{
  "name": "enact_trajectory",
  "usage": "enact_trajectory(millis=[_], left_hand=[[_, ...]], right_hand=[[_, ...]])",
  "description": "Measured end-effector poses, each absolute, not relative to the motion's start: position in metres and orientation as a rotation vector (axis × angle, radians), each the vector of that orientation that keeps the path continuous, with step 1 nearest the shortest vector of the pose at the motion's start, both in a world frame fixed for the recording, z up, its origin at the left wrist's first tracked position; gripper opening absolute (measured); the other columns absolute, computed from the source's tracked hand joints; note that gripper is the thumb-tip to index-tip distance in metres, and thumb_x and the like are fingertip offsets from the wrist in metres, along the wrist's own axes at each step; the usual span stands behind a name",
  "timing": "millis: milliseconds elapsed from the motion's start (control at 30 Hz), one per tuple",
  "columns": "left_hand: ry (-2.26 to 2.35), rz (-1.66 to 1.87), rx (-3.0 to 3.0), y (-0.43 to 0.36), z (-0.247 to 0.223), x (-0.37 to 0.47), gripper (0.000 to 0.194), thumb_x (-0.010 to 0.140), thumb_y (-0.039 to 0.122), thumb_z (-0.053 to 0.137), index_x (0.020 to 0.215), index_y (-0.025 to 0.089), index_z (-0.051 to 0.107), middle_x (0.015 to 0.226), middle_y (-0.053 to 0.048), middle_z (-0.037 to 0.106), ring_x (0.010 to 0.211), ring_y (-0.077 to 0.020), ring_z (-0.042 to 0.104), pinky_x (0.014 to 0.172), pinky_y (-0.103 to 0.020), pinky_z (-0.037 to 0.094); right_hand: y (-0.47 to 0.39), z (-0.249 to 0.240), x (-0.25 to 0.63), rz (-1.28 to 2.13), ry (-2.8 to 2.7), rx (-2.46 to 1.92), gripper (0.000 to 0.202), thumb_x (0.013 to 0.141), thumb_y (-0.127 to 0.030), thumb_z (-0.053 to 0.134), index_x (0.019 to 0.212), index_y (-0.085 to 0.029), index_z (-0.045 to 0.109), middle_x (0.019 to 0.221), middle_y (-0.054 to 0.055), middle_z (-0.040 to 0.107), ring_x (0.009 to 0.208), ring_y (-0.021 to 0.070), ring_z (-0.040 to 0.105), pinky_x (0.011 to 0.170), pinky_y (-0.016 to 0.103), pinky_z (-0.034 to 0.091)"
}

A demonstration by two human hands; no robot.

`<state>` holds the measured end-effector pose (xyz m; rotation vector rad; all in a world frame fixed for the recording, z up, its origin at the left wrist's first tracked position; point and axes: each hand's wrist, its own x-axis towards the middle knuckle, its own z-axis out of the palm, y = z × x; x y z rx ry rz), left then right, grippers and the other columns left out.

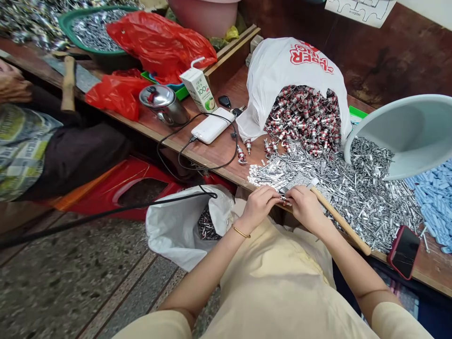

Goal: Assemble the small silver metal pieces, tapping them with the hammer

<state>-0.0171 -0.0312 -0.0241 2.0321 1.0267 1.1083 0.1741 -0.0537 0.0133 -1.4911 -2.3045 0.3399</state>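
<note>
At the table's front edge, my left hand point(259, 205) and my right hand point(304, 207) meet with fingers closed in a pinch. Between their fingertips is a small metal fitting point(284, 199), silver with a touch of red, mostly hidden by the fingers. A hammer point(341, 221) with a wooden handle lies just right of my right hand. Beyond the hands spreads a heap of small flat metal plates and pins point(339, 188). Behind it, a white plastic bag point(293, 61) lies on its side, spilling red-and-silver metal fittings point(307, 120).
A tipped grey basin point(416, 127), light blue strips point(434, 197) and a phone point(404, 252) are at right. Left stand a steel mug point(169, 110), drink carton point(198, 89) and cabled power bank point(213, 126). A white sack point(169, 223) hangs below. Another person's hand point(14, 82) is far left.
</note>
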Motion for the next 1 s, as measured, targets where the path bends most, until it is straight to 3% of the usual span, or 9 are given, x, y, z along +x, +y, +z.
enact_trajectory(millis=[433,567,733,800,900,1000], left_hand=[[1.031,1.139,1.959,-0.036,-0.023,-0.018,0.014,0.095,0.027,0.064,0.084,0.021,0.071,0.084,-0.004,0.070,0.084,-0.0187,0.065,0.080,-0.033,0.051],[0.990,1.103,1.978,-0.037,-0.017,-0.018,0.013,0.095,0.025,0.063,0.096,0.022,0.076,0.086,-0.004,0.071,0.085,-0.0188,0.065,0.081,-0.033,0.052],[0.968,1.206,1.806,-0.041,-0.002,-0.018,0.016,0.093,0.025,0.066,0.099,0.023,0.080,0.084,-0.005,0.072,0.078,-0.0164,0.066,0.072,-0.029,0.053],[0.991,1.234,1.698,-0.043,0.006,-0.016,0.013,0.090,0.025,0.069,0.097,0.021,0.081,0.085,-0.006,0.073,0.077,-0.0161,0.067,0.070,-0.027,0.053],[1.023,1.214,1.650,-0.049,0.013,-0.011,0.012,0.089,0.023,0.071,0.093,0.021,0.081,0.085,-0.006,0.074,0.076,-0.0161,0.068,0.068,-0.027,0.053],[1.049,1.167,1.688,-0.055,0.017,-0.008,0.013,0.089,0.020,0.068,0.092,0.021,0.081,0.084,-0.005,0.075,0.075,-0.0163,0.068,0.069,-0.027,0.054]], right_hand=[[-0.056,0.019,0.173,0.352,-2.358,-1.527,0.023,0.087,-0.003,0.048,0.085,-0.020,0.064,0.084,0.009,0.065,0.081,0.0244,0.058,0.071,0.034,0.043],[-0.058,0.024,0.175,0.376,-2.362,-1.468,0.024,0.089,-0.004,0.047,0.088,-0.020,0.065,0.086,0.010,0.066,0.083,0.0252,0.059,0.073,0.036,0.046],[-0.067,0.023,0.178,0.565,-1.992,-1.377,0.011,0.095,-0.020,0.055,0.103,-0.022,0.062,0.106,0.010,0.066,0.101,0.0256,0.061,0.085,0.040,0.052],[-0.072,0.016,0.178,0.732,-1.756,-1.370,0.020,0.093,-0.031,0.062,0.112,-0.024,0.058,0.114,0.010,0.064,0.103,0.0245,0.063,0.085,0.040,0.056],[-0.079,0.006,0.176,1.009,-1.460,-1.329,0.024,0.093,-0.039,0.064,0.111,-0.025,0.057,0.104,0.006,0.067,0.090,0.0201,0.067,0.078,0.036,0.060],[-0.083,0.008,0.175,1.016,-1.411,-1.311,0.019,0.092,-0.039,0.066,0.105,-0.025,0.062,0.101,0.005,0.068,0.086,0.0190,0.067,0.078,0.034,0.060]])
